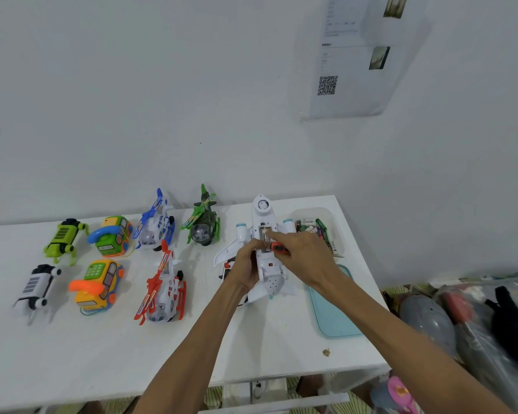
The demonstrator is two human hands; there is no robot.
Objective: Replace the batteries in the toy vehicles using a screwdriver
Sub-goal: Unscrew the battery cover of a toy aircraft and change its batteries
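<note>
Centre right: left hand (pixel 246 265) grips glossy white plastic plane (pixel 269 274), belly up. Right hand (pixel 304 253): index presses cylindrical battery (pixel 265 236) labelled "Heyb…", remaining fingers curled round orange-handled tool (pixel 280 248).

Cannot read the label of the battery (pixel 265 236) in the white plane (pixel 262 210), half under a fingertip. Just right of the plane, cannot make out the red tool (pixel 279 248) held under the right hand (pixel 305 255). Left of it, cannot identify the red-and-white toy (pixel 227 265) behind the left hand (pixel 245 270).
</note>
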